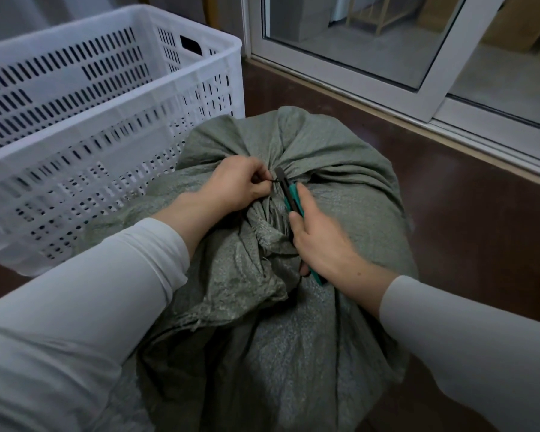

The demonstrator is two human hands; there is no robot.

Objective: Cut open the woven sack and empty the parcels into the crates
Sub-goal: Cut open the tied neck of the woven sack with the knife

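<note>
Hands meet at the gathered neck of the grey-green woven sack [340, 194], which stands bulging and closed on the dark floor [455, 232]. On the neck's left side, the left hand [234, 182] pinches a thin black tie [274, 181] between curled fingers. On its right side, the right hand [318, 235] grips a teal utility knife [291, 199], whose dark tip lies against the neck just beside the tie. A white slotted crate [75, 135] stands just left of the sack, and a white sliding door frame [349, 76] runs behind the sack.
</note>
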